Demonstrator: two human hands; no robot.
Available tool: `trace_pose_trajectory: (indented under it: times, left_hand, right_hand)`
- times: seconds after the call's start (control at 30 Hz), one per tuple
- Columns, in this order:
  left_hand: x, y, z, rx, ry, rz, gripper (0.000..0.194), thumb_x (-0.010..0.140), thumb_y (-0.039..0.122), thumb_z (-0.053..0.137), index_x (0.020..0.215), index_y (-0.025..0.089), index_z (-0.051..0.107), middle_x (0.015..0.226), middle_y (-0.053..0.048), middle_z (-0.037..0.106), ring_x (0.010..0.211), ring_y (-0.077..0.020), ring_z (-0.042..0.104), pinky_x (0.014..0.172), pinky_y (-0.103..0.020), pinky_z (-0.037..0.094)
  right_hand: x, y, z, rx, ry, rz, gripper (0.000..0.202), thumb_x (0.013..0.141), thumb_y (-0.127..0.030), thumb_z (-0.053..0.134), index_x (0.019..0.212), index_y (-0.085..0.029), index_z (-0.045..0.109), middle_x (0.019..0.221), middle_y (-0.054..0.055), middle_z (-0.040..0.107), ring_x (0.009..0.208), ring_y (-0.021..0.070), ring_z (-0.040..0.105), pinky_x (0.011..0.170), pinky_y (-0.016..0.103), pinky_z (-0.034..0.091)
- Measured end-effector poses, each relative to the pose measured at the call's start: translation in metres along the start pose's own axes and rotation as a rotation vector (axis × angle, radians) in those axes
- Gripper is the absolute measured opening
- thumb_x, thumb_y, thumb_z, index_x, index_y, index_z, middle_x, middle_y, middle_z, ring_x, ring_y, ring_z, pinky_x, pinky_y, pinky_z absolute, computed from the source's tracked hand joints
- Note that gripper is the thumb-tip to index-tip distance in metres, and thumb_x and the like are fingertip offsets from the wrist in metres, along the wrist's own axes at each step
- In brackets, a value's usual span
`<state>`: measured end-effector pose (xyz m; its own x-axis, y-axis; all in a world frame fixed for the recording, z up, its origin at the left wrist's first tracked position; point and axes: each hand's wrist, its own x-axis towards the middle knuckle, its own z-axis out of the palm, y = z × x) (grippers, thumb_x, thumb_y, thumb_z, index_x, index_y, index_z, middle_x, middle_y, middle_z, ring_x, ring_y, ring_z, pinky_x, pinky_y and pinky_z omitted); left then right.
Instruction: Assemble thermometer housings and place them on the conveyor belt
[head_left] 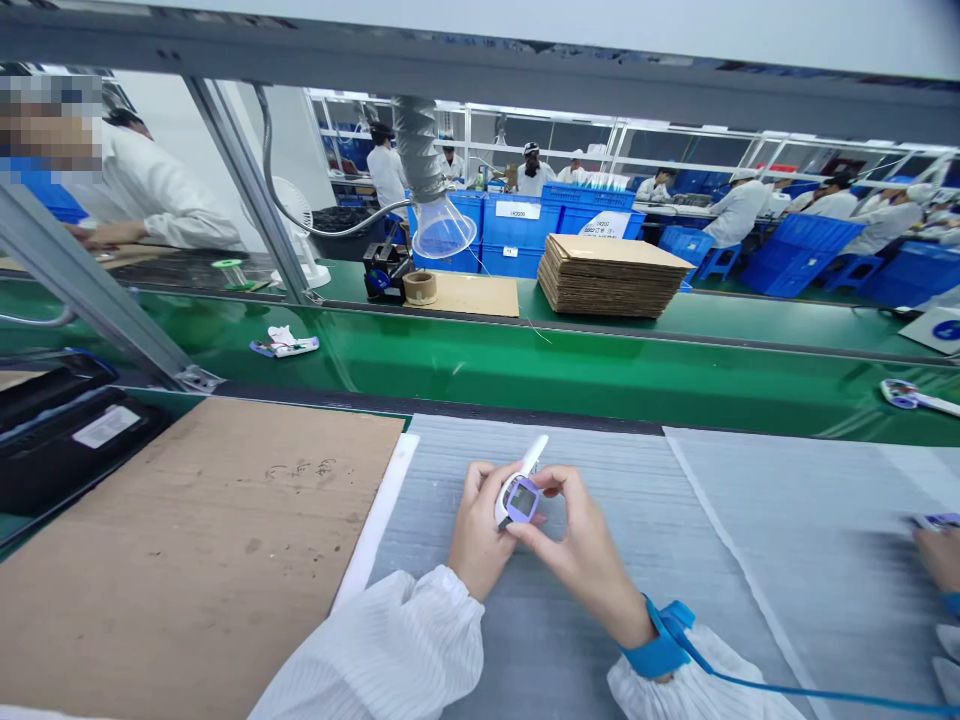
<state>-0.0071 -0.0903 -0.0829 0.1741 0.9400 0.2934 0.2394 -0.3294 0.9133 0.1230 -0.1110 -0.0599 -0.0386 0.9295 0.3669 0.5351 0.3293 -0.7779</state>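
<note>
A white-and-purple handheld device (523,499) with a small square screen is held over the foam-covered work surface, its narrow white end pointing up and away. My left hand (480,525) wraps round its left side, fingers closed. From the right, my right hand (574,545) pinches its purple screen part between thumb and fingers. A blue wrist strap (660,640) with a cord circles my right wrist. Under both hands lies a pale foam sheet (555,650). What the fingers press on behind the device is hidden.
Brown cardboard (187,560) lies left, beside a black case (82,440). On the green conveyor (420,360) sit opened device parts (285,345) and another device (911,395). A fume hose funnel (444,230) hangs beyond, near stacked cardboard (611,275). A co-worker's hand (941,555) is at right.
</note>
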Motion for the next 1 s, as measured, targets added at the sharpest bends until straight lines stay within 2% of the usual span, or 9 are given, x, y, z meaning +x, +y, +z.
trace_pose_trajectory:
  times: [0.27, 0.4, 0.5, 0.63, 0.77, 0.9, 1.0]
  left_hand:
    - [0.001, 0.0, 0.0, 0.067, -0.002, 0.022, 0.043, 0.073, 0.015, 0.065, 0.113, 0.022, 0.051, 0.097, -0.003, 0.041, 0.091, -0.0166, 0.052, 0.081, -0.03, 0.048]
    - [0.001, 0.0, -0.001, 0.144, 0.003, 0.041, 0.043, 0.073, 0.021, 0.066, 0.113, 0.02, 0.05, 0.098, -0.004, 0.041, 0.09, -0.0181, 0.052, 0.081, -0.033, 0.047]
    - [0.001, 0.0, -0.002, 0.213, -0.014, 0.06, 0.044, 0.073, 0.026, 0.066, 0.114, 0.019, 0.049, 0.098, -0.005, 0.041, 0.087, -0.0186, 0.052, 0.078, -0.033, 0.047]
    - [0.001, 0.0, -0.003, 0.275, -0.052, 0.072, 0.04, 0.077, 0.029, 0.061, 0.114, 0.02, 0.05, 0.097, -0.006, 0.043, 0.083, -0.0183, 0.053, 0.075, -0.032, 0.047]
    - [0.001, 0.003, -0.003, 0.226, -0.055, 0.106, 0.033, 0.078, 0.024, 0.059, 0.11, 0.02, 0.051, 0.094, -0.005, 0.044, 0.086, -0.0184, 0.05, 0.077, -0.032, 0.045]
    - [0.002, 0.007, -0.005, 0.184, -0.127, 0.163, 0.028, 0.079, 0.021, 0.057, 0.106, 0.02, 0.053, 0.091, -0.004, 0.045, 0.089, -0.0186, 0.048, 0.079, -0.031, 0.042]
    - [0.002, 0.01, -0.005, 0.159, -0.17, 0.175, 0.023, 0.079, 0.024, 0.059, 0.1, 0.02, 0.054, 0.089, -0.004, 0.046, 0.088, -0.0186, 0.047, 0.077, -0.031, 0.041]
  right_hand:
    - [-0.002, 0.001, 0.003, 0.014, 0.051, 0.017, 0.034, 0.072, -0.027, 0.066, 0.099, -0.021, 0.046, 0.095, 0.005, 0.059, 0.088, 0.0218, 0.058, 0.076, 0.036, 0.048]
    - [-0.002, 0.0, 0.003, -0.037, 0.03, 0.022, 0.037, 0.07, -0.023, 0.069, 0.1, -0.022, 0.046, 0.097, 0.005, 0.061, 0.092, 0.0235, 0.057, 0.077, 0.038, 0.048]
    - [-0.002, -0.002, 0.004, -0.064, 0.008, 0.034, 0.045, 0.068, -0.021, 0.07, 0.106, -0.023, 0.045, 0.099, 0.004, 0.062, 0.093, 0.0236, 0.057, 0.077, 0.038, 0.047]
    - [-0.002, -0.003, 0.003, -0.109, 0.038, 0.022, 0.059, 0.067, -0.024, 0.073, 0.117, -0.022, 0.041, 0.098, 0.005, 0.062, 0.093, 0.0252, 0.057, 0.08, 0.04, 0.045]
    - [0.003, 0.0, -0.009, -0.092, -0.016, -0.107, 0.045, 0.071, -0.029, 0.071, 0.11, -0.023, 0.049, 0.101, 0.006, 0.059, 0.098, 0.0255, 0.053, 0.084, 0.042, 0.043]
    - [0.009, 0.004, -0.023, -0.042, -0.069, -0.212, 0.019, 0.084, -0.025, 0.057, 0.103, -0.025, 0.057, 0.11, 0.006, 0.054, 0.107, 0.0231, 0.048, 0.091, 0.041, 0.04]
    - [0.01, 0.004, -0.025, -0.022, -0.085, -0.246, 0.011, 0.085, -0.022, 0.054, 0.094, -0.025, 0.06, 0.11, 0.006, 0.054, 0.109, 0.0232, 0.046, 0.092, 0.041, 0.039]
